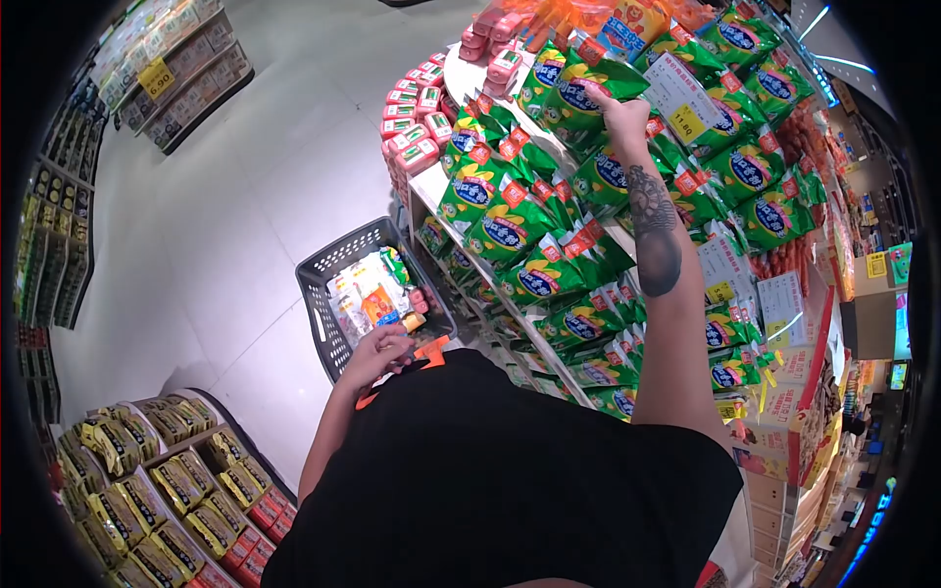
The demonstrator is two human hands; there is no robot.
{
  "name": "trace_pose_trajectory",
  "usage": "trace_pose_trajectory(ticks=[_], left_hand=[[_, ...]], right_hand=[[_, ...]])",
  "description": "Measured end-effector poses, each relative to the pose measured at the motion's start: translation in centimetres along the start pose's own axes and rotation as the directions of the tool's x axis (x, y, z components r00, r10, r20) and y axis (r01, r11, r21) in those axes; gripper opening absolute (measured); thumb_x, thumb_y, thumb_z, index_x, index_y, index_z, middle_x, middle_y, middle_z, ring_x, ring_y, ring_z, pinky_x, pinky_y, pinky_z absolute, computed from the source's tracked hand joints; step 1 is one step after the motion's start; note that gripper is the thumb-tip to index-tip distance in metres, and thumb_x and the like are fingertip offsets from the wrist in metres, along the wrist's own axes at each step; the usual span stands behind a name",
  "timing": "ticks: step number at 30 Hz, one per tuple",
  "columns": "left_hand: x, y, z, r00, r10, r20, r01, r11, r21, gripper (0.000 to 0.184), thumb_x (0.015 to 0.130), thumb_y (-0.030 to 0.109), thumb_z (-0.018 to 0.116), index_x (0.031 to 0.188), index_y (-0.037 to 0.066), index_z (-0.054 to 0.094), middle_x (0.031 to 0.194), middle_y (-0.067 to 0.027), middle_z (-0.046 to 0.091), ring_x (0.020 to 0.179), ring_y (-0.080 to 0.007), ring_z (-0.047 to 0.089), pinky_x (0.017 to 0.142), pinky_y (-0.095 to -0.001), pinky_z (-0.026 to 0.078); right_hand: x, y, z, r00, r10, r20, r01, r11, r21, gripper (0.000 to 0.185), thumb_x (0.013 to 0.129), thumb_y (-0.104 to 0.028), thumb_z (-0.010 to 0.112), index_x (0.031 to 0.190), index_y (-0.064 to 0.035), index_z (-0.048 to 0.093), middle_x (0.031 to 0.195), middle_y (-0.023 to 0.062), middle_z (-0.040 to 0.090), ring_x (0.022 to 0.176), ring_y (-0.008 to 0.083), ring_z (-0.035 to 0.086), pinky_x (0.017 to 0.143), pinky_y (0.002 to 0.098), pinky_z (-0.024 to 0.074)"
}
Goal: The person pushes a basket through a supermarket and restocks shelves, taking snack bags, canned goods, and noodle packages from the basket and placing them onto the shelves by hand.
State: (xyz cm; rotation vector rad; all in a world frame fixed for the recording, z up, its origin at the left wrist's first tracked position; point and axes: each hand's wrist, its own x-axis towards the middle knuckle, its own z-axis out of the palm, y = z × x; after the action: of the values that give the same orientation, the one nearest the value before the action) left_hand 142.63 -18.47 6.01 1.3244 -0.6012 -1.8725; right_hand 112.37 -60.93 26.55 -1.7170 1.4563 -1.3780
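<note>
1. The display (559, 338) stands to the right, its left edge slanting from the far corner towards the person's black shirt (510, 480); rows of other green bags (515, 230) crowd it.
2. Pink packs (417, 127) are piled at its far left corner, and orange packages (559, 20) lie along its far edge.
3. A price sign (676, 93) stands just right of the right hand (619, 116), and neighbouring bags press in around it. The right forearm crosses above the rows.
4. Beside the display's left edge is a dark basket (316, 304) holding white packs (353, 279), an orange pack (377, 302) and a small green pack (394, 265).
5. A lower stand (211, 456) with yellow packs (186, 480) is near the left arm.
6. The green bag (578, 93) under the right hand is near the display's far end, printed face towards the camera. Its long axis runs roughly crosswise, one end towards the left edge.
7. The right hand touches this bag's near side; some fingers are hidden, so I cannot tell whether it grips.
8. The left hand (375, 355) is loosely bent at the basket's near rim, beside an orange strip (431, 351); whether it holds that, I cannot tell.
</note>
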Motion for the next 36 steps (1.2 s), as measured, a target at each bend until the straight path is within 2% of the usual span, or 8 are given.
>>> trace_pose_trajectory(ticks=[3,6,9,19,21,23,29,36], left_hand=[[0.1,0.1,-0.1,1.000,-0.011,-0.022,0.011,1.000,-0.001,0.045,0.093,0.021,0.068,0.130,0.003,0.050,0.109,-0.0059,0.066,0.084,-0.0136,0.066,0.067,-0.0254,0.053],[0.2,0.0,-0.1,1.000,0.001,-0.029,-0.001,1.000,0.005,0.044,0.093,0.021,0.067,0.130,0.002,0.050,0.108,-0.0059,0.066,0.084,-0.0135,0.066,0.068,-0.0250,0.053],[0.0,-0.2,0.0,0.999,-0.007,-0.049,0.009,1.000,0.025,0.044,0.094,0.021,0.067,0.130,0.002,0.050,0.107,-0.0060,0.067,0.084,-0.0135,0.066,0.067,-0.0243,0.052],[0.0,-0.8,0.0,0.997,-0.012,-0.082,0.014,1.000,0.021,0.040,0.094,0.019,0.066,0.127,0.001,0.053,0.103,-0.0069,0.068,0.079,-0.0126,0.067,0.063,-0.0222,0.052],[0.5,-1.3,-0.2,0.996,-0.011,-0.087,0.012,1.000,0.011,0.039,0.093,0.017,0.067,0.126,0.001,0.053,0.100,-0.0067,0.068,0.078,-0.0123,0.067,0.062,-0.0222,0.052],[0.9,-1.7,-0.4,0.996,-0.014,-0.086,0.018,0.999,0.039,0.040,0.092,0.016,0.068,0.126,0.001,0.054,0.098,-0.0064,0.068,0.077,-0.0122,0.066,0.061,-0.0222,0.052],[1.4,-2.8,-0.7,0.993,-0.014,-0.118,0.029,0.991,0.130,0.043,0.091,0.017,0.070,0.126,-0.001,0.053,0.096,-0.0072,0.067,0.074,-0.0124,0.066,0.058,-0.0228,0.052],[1.8,-4.9,-2.5,0.990,-0.041,-0.133,0.066,0.980,0.189,0.044,0.091,0.019,0.070,0.126,-0.002,0.052,0.096,-0.0075,0.067,0.072,-0.0126,0.065,0.057,-0.0242,0.052]], right_hand=[[0.1,1.0,1.1,0.998,-0.057,-0.042,0.061,0.990,0.124,0.030,0.070,-0.018,0.089,0.073,0.0038,0.069,0.066,0.0002,0.064,0.055,0.0082,0.054,0.050,0.0275,0.0426],[0.6,1.5,1.0,0.995,0.031,-0.096,-0.064,0.929,-0.364,0.028,0.068,-0.015,0.087,0.079,0.0062,0.071,0.066,0.0047,0.067,0.056,0.0107,0.059,0.052,0.0293,0.0467],[1.2,2.1,0.8,0.990,0.024,-0.141,-0.051,0.980,-0.192,0.018,0.071,-0.007,0.078,0.084,0.0043,0.074,0.068,0.0069,0.069,0.057,0.0136,0.063,0.054,0.0310,0.0497],[0.8,0.5,-0.9,0.890,-0.455,-0.031,0.356,0.735,-0.577,0.020,0.073,-0.012,0.069,0.091,-0.0033,0.072,0.081,0.0204,0.070,0.077,0.0378,0.067,0.076,0.0451,0.0522],[1.1,0.9,-1.8,0.906,-0.423,0.014,0.340,0.707,-0.620,0.024,0.075,-0.014,0.072,0.097,-0.0037,0.069,0.087,0.0192,0.070,0.085,0.0386,0.065,0.079,0.0464,0.0510],[1.4,1.4,-2.2,0.800,-0.584,0.139,0.504,0.526,-0.685,0.019,0.077,-0.014,0.072,0.093,-0.0050,0.069,0.087,0.0162,0.069,0.089,0.0361,0.064,0.083,0.0465,0.0500],[1.5,1.0,-2.8,0.861,-0.478,0.174,0.382,0.382,-0.842,0.022,0.077,-0.022,0.073,0.095,-0.0079,0.071,0.087,0.0148,0.070,0.093,0.0301,0.065,0.084,0.0451,0.0473],[2.6,0.9,-2.4,0.927,-0.330,0.176,0.280,0.302,-0.911,0.026,0.077,-0.028,0.075,0.099,-0.0149,0.072,0.091,0.0178,0.069,0.090,0.0382,0.065,0.080,0.0478,0.0517]])
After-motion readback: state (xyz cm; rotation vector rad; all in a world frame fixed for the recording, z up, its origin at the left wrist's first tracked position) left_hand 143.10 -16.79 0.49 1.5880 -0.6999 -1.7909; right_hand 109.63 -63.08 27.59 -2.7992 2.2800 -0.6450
